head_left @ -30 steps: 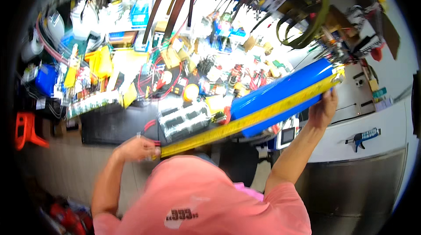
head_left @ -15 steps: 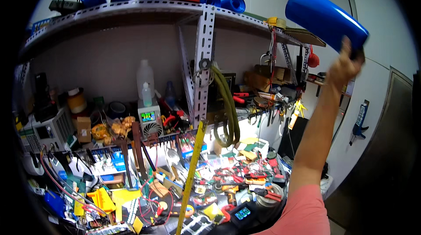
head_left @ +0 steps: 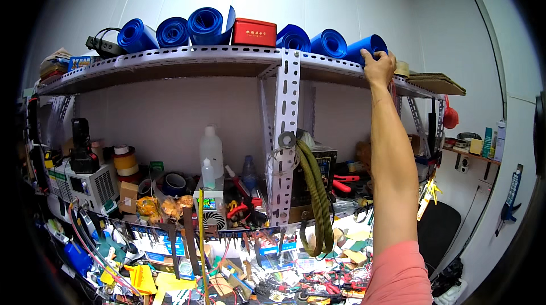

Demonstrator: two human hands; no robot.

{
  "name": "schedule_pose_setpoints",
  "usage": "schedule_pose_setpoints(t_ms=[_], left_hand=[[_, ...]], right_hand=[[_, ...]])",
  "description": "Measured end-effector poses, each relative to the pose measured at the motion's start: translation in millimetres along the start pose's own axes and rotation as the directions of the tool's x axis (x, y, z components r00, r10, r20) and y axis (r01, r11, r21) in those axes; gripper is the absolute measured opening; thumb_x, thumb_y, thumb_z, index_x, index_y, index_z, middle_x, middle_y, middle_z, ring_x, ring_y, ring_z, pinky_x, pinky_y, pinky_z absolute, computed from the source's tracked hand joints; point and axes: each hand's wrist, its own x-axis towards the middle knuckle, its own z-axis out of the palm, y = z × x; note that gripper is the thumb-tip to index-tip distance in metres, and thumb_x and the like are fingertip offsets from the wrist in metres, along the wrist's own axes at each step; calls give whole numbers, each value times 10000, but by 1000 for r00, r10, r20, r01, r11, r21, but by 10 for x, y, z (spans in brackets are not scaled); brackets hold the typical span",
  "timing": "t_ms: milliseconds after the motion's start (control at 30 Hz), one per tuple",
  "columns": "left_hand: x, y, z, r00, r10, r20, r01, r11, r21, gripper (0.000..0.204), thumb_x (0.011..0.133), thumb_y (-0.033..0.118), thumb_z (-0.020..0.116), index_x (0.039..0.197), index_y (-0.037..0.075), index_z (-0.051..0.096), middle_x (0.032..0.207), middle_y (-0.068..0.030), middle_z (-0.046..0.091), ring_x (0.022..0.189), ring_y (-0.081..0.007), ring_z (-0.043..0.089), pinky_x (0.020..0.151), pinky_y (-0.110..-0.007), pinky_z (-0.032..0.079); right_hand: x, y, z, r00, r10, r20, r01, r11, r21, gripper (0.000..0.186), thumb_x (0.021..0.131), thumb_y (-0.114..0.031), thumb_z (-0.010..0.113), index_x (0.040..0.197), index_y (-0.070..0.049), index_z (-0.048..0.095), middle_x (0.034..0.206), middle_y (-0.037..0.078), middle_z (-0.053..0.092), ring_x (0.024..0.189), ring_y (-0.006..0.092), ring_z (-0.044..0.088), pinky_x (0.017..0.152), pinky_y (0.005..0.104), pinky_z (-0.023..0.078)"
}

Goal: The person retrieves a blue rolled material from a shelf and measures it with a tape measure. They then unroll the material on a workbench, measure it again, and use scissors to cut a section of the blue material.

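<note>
A moment ago the right hand (head_left: 380, 67) was holding the blue roll (head_left: 360, 47) in the air; now this roll lies on the top shelf (head_left: 227, 52), last at the right of its row, with thumb and fingers closed on its near end. I count six rolls there: three to the left of one red box (head_left: 254, 32), three to the right. One yellow measuring tape (head_left: 202, 237) stands lower down. The left hand's grip I cannot tell.
</note>
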Motion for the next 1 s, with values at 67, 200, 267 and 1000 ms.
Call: schedule_pose_setpoints(t_ms=[67, 200, 267, 1000], left_hand=[[14, 44, 54, 1000, -1, -22, 1, 1000, 9, 302, 1016, 298, 653, 916, 41, 775, 751, -12, 688, 681, -119, 609, 609, -329, 485], [72, 97, 116, 999, -6, -49, 8, 1000, 25, 296, 1013, 293, 652, 917, 41, 775, 753, -17, 689, 684, -122, 611, 612, -332, 486], [92, 120, 112, 999, -4, -46, 6, 999, 34, 294, 1012, 290, 652, 918, 40, 775, 753, -19, 690, 686, -124, 612, 614, -333, 487], [-41, -66, 3, 985, 160, -72, -147, 976, 163, 265, 996, 258, 647, 923, 37, 775, 762, -41, 697, 704, -141, 624, 631, -350, 495]], right_hand=[[-157, -113, -7, 999, 22, -35, -25, 997, -79, 462, 817, -335, 861, 1138, -38, 715, 1438, 208, 559, 1372, 423, 490, 1167, 504, 410], [-295, -519, -168, 847, -461, -266, 466, 884, -48, 455, 819, -315, 839, 1168, -46, 725, 1406, 199, 583, 1368, 412, 502, 1158, 495, 431], [-304, -728, -143, 856, -513, 66, 511, 858, 49, 444, 846, -407, 800, 1086, -35, 779, 1382, 213, 615, 1343, 401, 530, 1121, 484, 474], [261, -768, -121, 955, 223, 195, -292, 605, 741, 464, 927, -279, 836, 1218, 57, 708, 1204, 217, 721, 1115, 319, 721, 700, 370, 671]])
